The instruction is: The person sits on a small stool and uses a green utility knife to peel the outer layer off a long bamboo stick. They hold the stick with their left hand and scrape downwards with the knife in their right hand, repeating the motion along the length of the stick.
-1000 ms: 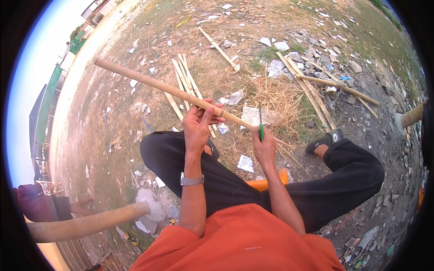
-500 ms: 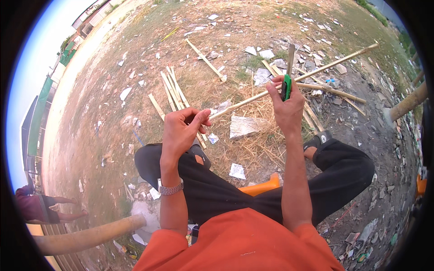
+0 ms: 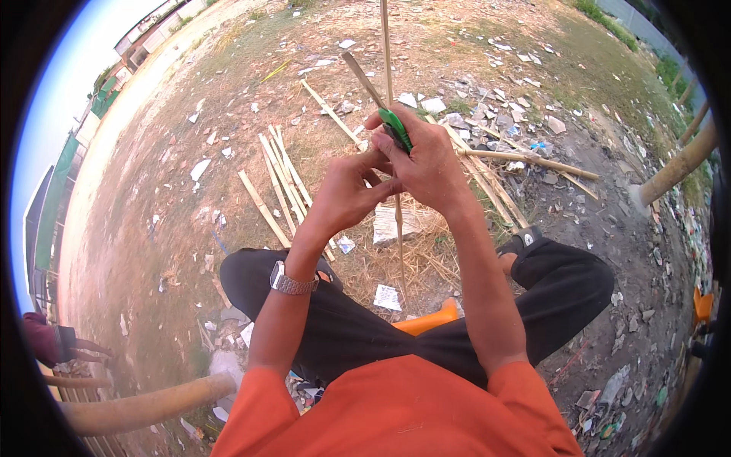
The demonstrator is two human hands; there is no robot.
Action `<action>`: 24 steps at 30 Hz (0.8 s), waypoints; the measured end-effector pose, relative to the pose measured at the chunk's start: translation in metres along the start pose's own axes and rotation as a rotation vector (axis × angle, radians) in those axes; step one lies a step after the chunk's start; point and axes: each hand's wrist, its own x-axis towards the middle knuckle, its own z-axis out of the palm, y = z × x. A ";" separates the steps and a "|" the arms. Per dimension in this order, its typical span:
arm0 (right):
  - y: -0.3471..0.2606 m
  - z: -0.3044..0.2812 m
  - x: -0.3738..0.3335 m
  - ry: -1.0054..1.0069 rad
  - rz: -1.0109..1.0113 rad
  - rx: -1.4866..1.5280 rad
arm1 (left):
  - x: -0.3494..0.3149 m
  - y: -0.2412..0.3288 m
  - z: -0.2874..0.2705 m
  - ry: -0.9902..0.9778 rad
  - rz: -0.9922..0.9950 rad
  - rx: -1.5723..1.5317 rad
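A long, thin bamboo strip stands nearly upright in the picture, passing between my two hands. My left hand is closed, its fingers and thumb pinched around the strip's middle and touching the other hand. Just above and to the right, my right hand is wrapped around a green-handled knife. The knife's long, dull blade points up and to the left. My right fingers also lie against the strip, but the exact contact is hidden behind the hand.
Several bamboo strips lie on the ground at left, with more bamboo pieces at right. A pale block sits on straw between my legs. Thick poles stand at both sides. Another person is at the far left. Rubble litters the ground.
The bamboo strip has swung from a slant to nearly upright. My right hand has moved left with the knife, and my left hand has moved right, so they now meet.
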 end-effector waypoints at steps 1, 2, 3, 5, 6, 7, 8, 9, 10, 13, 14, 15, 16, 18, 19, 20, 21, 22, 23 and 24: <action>0.007 0.007 -0.001 0.033 -0.044 0.020 | 0.000 -0.007 0.002 0.005 0.017 0.019; 0.013 0.012 -0.004 0.065 -0.085 0.045 | 0.000 -0.007 0.000 0.026 -0.027 0.000; 0.015 0.013 -0.005 0.097 -0.171 -0.005 | 0.000 -0.006 -0.004 0.048 -0.071 -0.018; 0.022 0.014 -0.006 0.255 -0.323 -0.016 | 0.001 -0.011 -0.013 0.076 -0.081 0.003; 0.025 0.015 -0.008 0.332 -0.393 -0.021 | -0.001 -0.011 -0.016 0.136 -0.077 -0.130; 0.026 0.012 -0.018 0.282 -0.151 0.131 | 0.000 -0.016 -0.022 0.165 -0.056 -0.147; 0.026 0.008 -0.030 0.259 0.099 0.279 | 0.000 -0.021 -0.027 0.192 -0.038 -0.170; 0.039 0.008 -0.038 0.304 0.202 0.180 | -0.001 -0.017 -0.030 0.202 -0.040 -0.152; 0.054 0.010 -0.047 0.348 0.304 0.079 | -0.001 -0.019 -0.031 0.227 -0.059 -0.174; 0.092 0.026 -0.084 0.225 0.689 -0.036 | -0.004 -0.035 -0.018 0.309 -0.006 -0.193; 0.103 0.037 -0.095 0.176 0.693 -0.050 | -0.009 -0.043 -0.013 0.322 -0.019 -0.161; 0.112 0.050 -0.108 0.120 0.700 -0.074 | -0.012 -0.056 -0.003 0.319 -0.012 -0.166; 0.120 0.060 -0.117 0.064 0.706 -0.096 | -0.017 -0.064 0.003 0.252 -0.100 -0.182; 0.125 0.076 -0.128 -0.008 0.661 -0.104 | -0.019 -0.080 0.013 0.177 -0.155 -0.122; 0.126 0.083 -0.132 -0.046 0.637 -0.107 | -0.022 -0.084 0.017 0.212 -0.155 -0.114; 0.127 0.089 -0.133 -0.051 0.659 -0.126 | -0.022 -0.084 0.021 0.248 -0.151 -0.103; 0.128 0.095 -0.134 -0.057 0.681 -0.145 | -0.022 -0.083 0.023 0.286 -0.146 -0.092; 0.128 0.101 -0.134 -0.064 0.702 -0.164 | -0.024 -0.080 0.021 0.309 -0.147 -0.089; 0.125 0.103 -0.132 -0.056 0.699 -0.140 | -0.026 -0.074 0.019 0.330 -0.145 -0.092; 0.122 0.107 -0.131 -0.046 0.700 -0.132 | -0.028 -0.070 0.017 0.351 -0.144 -0.095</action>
